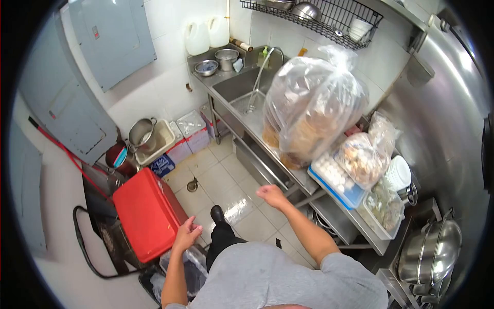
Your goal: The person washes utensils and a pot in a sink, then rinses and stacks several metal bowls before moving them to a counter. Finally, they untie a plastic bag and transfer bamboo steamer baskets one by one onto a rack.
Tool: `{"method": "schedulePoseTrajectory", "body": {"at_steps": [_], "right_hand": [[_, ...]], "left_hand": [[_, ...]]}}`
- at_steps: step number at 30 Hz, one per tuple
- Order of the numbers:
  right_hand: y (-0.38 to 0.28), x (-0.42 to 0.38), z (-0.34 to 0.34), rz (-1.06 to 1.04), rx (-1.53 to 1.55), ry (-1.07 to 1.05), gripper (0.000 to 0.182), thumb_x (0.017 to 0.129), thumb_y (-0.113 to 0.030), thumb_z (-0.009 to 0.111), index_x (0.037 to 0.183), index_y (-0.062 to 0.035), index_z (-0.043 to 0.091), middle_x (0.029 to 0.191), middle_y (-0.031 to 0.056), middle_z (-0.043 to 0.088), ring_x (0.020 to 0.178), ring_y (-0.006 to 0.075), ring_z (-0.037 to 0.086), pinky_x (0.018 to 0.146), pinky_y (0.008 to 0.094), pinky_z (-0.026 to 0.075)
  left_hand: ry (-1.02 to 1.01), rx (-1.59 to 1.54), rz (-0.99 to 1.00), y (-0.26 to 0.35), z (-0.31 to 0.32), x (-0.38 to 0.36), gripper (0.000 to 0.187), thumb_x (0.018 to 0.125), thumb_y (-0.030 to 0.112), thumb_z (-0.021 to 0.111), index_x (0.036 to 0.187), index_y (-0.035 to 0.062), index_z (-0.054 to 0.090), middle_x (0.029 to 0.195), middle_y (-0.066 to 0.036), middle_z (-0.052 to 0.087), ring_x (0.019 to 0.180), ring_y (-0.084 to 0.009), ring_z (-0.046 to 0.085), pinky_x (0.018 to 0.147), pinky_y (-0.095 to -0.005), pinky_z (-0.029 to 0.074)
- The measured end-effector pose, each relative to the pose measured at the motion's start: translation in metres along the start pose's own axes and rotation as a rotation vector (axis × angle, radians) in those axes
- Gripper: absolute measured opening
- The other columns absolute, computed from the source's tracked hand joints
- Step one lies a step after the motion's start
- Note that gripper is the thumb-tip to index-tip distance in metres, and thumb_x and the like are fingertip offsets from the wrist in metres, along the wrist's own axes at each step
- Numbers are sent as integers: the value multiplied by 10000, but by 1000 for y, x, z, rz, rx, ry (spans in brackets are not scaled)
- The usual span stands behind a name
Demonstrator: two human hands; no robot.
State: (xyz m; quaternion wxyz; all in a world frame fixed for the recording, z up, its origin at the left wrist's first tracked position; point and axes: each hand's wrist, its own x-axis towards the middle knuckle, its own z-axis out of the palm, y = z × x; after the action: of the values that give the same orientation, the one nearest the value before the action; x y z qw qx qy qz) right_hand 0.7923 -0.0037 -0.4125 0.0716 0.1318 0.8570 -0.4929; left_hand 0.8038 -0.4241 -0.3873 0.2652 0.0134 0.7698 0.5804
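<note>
My left hand (189, 234) is held low, close to the right edge of a red cooler box (146, 213), its fingers apart and holding nothing. Over the tiled floor (221, 180), my right hand (272, 196) hangs near the front edge of the steel counter with its fingers curled; whether anything is inside them is too small to tell. A large clear plastic bag (314, 103) of brownish items stands on the counter beside the sink (239, 92). Right of it are a blue-rimmed container (334, 180) of white round items and a smaller bag (366, 154).
A bin with a clear liner (193, 273) stands below my left forearm. Boxes (191, 131), a tub with a pot (142, 133) and a floor drain (192, 185) lie ahead. Large pots (429, 252) are at right; a wire rack (329, 23) hangs above the counter.
</note>
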Motion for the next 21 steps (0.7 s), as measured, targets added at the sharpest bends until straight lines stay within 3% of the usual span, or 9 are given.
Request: {"method": "schedulePoseTrajectory", "body": {"at_steps": [2, 4, 6, 7, 8, 10, 11, 16, 21], "right_hand": [[-86, 70, 1, -229, 178, 38, 370, 898, -333, 756, 1037, 10, 747, 932, 135, 760, 865, 217, 711, 805, 360, 555], [-184, 136, -24, -391, 189, 105, 356, 897, -304, 768, 1072, 3, 735, 914, 97, 762, 860, 188, 701, 810, 348, 557], [-275, 203, -68, -492, 273, 232, 305, 913, -288, 759, 1027, -6, 736, 881, 74, 753, 804, 150, 693, 751, 317, 559], [-333, 218, -102, -391, 459, 227, 249, 933, -269, 746, 963, -22, 729, 832, 57, 737, 715, 114, 670, 643, 281, 544], [-369, 252, -133, -456, 519, 288, 240, 949, -269, 732, 905, -34, 706, 787, 55, 718, 638, 101, 641, 555, 261, 513], [-425, 305, -199, -493, 556, 470, 292, 959, -285, 720, 880, -7, 681, 751, 66, 698, 603, 127, 629, 532, 282, 516], [-439, 333, -239, -548, 511, 540, 316, 950, -295, 725, 887, 12, 683, 774, 92, 711, 613, 136, 638, 539, 288, 524], [-481, 435, -410, -313, 363, 964, 389, 926, -332, 733, 921, 55, 698, 798, 151, 727, 605, 213, 689, 516, 334, 558], [-463, 527, -513, -111, 175, 1010, 412, 975, -332, 648, 1104, 58, 633, 915, 195, 683, 710, 329, 720, 567, 387, 611]], "left_hand": [[47, -42, 50, 14, -39, 48, 752, 959, 226, 710, 1530, -92, 338, 1000, -104, 686, 814, -148, 670, 710, -286, 550], [64, -40, 85, 46, -74, 104, 742, 984, 238, 684, 1541, -87, 317, 1043, -107, 686, 853, -153, 676, 714, -288, 552], [55, 15, 98, 116, -106, 151, 732, 1004, 245, 659, 1561, -61, 297, 1106, -109, 691, 881, -155, 676, 722, -283, 546], [23, -37, 180, 130, -122, 183, 738, 998, 273, 664, 1539, -91, 318, 1042, -104, 692, 875, -166, 689, 728, -302, 568], [0, -26, 220, 153, -134, 210, 734, 1002, 278, 658, 1541, -85, 319, 1058, -105, 692, 879, -167, 690, 731, -302, 568], [-51, -5, 281, 205, -150, 255, 725, 1010, 290, 647, 1546, -74, 320, 1089, -109, 694, 888, -169, 691, 736, -301, 568], [-80, 1, 287, 229, -153, 273, 708, 1022, 290, 631, 1556, -53, 317, 1131, -115, 690, 918, -166, 688, 769, -303, 565], [-264, -99, 332, 290, -150, 361, 689, 1031, 279, 616, 1562, -41, 314, 1140, -98, 689, 939, -153, 675, 801, -303, 552], [-323, -32, 269, 295, -133, 447, 656, 1035, 261, 612, 1548, -47, 343, 1133, -93, 692, 924, -139, 668, 782, -286, 545]]}}
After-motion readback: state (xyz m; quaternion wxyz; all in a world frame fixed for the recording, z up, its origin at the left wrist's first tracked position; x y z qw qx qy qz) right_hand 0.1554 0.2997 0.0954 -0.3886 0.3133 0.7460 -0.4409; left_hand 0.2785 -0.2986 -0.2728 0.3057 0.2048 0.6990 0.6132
